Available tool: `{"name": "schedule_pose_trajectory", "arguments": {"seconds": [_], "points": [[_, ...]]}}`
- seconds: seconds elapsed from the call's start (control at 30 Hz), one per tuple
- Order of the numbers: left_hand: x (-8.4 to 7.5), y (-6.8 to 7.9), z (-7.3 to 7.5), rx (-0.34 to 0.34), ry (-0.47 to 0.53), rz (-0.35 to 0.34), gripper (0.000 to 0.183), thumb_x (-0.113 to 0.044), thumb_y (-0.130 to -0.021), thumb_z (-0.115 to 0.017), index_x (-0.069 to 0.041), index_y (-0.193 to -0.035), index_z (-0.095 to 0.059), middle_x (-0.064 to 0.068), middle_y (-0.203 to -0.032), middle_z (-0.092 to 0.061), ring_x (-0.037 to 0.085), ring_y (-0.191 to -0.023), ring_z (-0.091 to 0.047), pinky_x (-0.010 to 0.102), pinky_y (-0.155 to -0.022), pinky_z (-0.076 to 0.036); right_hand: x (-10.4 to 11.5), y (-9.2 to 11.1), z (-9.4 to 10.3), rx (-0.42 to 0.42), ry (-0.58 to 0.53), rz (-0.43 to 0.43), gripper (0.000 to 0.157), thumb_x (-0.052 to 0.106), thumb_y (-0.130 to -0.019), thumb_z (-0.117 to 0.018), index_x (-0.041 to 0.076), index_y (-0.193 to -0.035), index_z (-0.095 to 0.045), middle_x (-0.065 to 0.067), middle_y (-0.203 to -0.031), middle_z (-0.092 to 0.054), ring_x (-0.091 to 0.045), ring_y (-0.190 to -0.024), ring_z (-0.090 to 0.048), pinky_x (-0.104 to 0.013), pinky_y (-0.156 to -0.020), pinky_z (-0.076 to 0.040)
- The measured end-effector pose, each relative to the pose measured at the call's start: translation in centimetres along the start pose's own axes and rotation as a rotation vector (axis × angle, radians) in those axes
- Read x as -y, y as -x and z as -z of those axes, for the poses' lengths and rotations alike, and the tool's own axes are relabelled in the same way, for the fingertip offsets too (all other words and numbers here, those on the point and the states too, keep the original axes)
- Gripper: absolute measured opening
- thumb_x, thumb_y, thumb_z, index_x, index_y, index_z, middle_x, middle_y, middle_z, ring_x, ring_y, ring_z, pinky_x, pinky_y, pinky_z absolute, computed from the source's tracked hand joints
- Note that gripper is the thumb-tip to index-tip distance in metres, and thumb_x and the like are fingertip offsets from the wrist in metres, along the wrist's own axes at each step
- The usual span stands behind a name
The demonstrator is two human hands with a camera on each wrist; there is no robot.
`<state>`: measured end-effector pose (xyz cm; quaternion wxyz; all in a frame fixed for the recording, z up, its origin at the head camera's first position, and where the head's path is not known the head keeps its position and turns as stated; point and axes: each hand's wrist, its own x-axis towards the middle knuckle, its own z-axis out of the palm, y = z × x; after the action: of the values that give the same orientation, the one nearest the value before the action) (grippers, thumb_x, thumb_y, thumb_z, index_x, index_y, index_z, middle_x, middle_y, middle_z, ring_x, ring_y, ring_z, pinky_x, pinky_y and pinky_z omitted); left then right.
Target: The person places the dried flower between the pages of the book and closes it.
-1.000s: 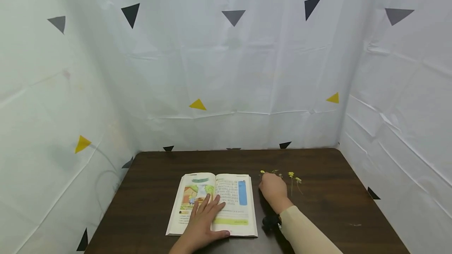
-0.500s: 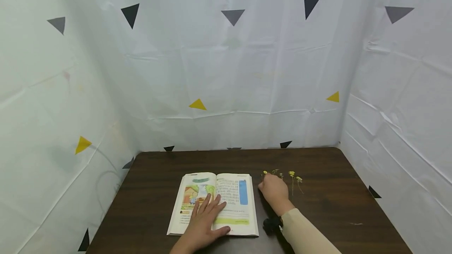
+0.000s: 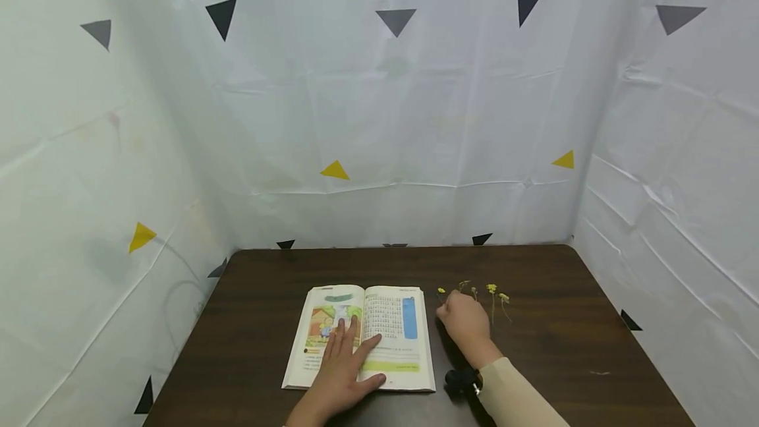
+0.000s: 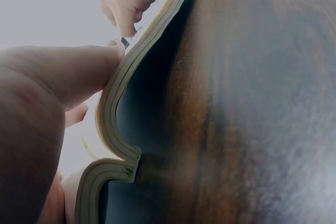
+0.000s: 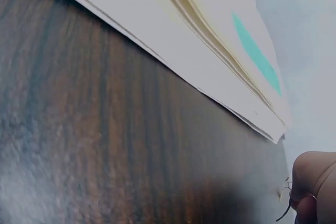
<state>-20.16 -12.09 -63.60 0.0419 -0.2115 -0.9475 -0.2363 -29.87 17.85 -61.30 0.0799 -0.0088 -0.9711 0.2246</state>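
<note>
An open book (image 3: 394, 348) with printed text and a coloured picture lies on the dark wooden table. My left hand (image 3: 344, 364) rests on its pages with fingers spread, the thumb near the lower edge of the right page. To the right of the book, my right hand (image 3: 467, 323) is low over the table with curled fingers. It pinches a small flower (image 5: 283, 214) by its thin, dark stem; the fingers hide part of it. Several other small flowers (image 3: 491, 289), mostly yellow on slender stems, lie just beyond and to the right of that hand.
A black wrist camera (image 3: 459, 381) sits on the right wrist, beside the book's lower right corner. White curtains (image 3: 391, 117) with grey, black and yellow triangles surround the table (image 3: 551, 361) at the back and both sides.
My left hand's fingers have shifted on the pages, with the index finger now spread apart from the others. My right hand stays almost in place by the flowers. The head view has tilted slightly.
</note>
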Motion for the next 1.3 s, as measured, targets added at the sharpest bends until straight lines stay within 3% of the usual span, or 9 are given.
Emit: {"name": "schedule_pose_trajectory", "arguments": {"seconds": [0.33,0.7,1.03,1.17,1.3], "points": [[-0.4,0.1,-0.1,-0.052,-0.019,0.038,0.072,-0.069,-0.084,-0.067,-0.041,-0.148,-0.049,0.030,-0.167,-0.003,0.055,-0.153,-0.005,0.071,-0.117,-0.017,0.6,0.7,1.3,-0.049,-0.069,-0.048,0.018,0.019,-0.089,-0.063,0.017,-0.073,-0.054,0.001,-0.064,-0.053,-0.017,-0.053,-0.047,-0.031,-0.049,-0.034],[-0.3,0.1,0.1,-0.042,-0.043,0.045,0.073,-0.072,-0.083,-0.065,-0.042,-0.148,-0.049,0.029,-0.168,-0.008,0.053,-0.154,-0.007,0.071,-0.117,-0.019,4.4,2.6,1.0,-0.139,-0.172,0.045,0.013,0.019,-0.090,-0.062,0.017,-0.078,-0.057,0.005,-0.057,-0.049,-0.012,-0.044,-0.041,-0.027,-0.042,-0.030],[-0.2,0.1,-0.1,-0.071,-0.046,0.025,0.073,-0.072,-0.084,-0.064,-0.041,-0.148,-0.049,0.028,-0.168,-0.010,0.052,-0.154,-0.009,0.071,-0.116,-0.021,8.6,4.6,0.5,-0.053,-0.379,0.037,0.007,0.021,-0.085,-0.067,0.022,-0.080,-0.062,0.008,-0.055,-0.048,-0.009,-0.045,-0.038,-0.027,-0.044,-0.032],[-0.3,0.1,-0.1,-0.073,-0.050,0.023,0.072,-0.072,-0.084,-0.063,-0.041,-0.148,-0.049,0.028,-0.168,-0.010,0.051,-0.155,-0.009,0.071,-0.116,-0.021,9.1,4.8,-0.2,-0.008,-0.470,-0.008,0.005,0.022,-0.083,-0.068,0.022,-0.080,-0.065,0.006,-0.058,-0.049,-0.011,-0.048,-0.041,-0.028,-0.047,-0.035],[-0.2,0.1,-0.1,-0.059,-0.051,0.029,0.073,-0.073,-0.084,-0.062,-0.040,-0.149,-0.049,0.028,-0.168,-0.009,0.051,-0.155,-0.008,0.070,-0.117,-0.020,9.4,5.0,-1.1,0.098,-0.626,-0.087,0.005,0.021,-0.086,-0.066,0.017,-0.084,-0.067,0.000,-0.058,-0.056,-0.011,-0.046,-0.046,-0.027,-0.044,-0.038]]}}
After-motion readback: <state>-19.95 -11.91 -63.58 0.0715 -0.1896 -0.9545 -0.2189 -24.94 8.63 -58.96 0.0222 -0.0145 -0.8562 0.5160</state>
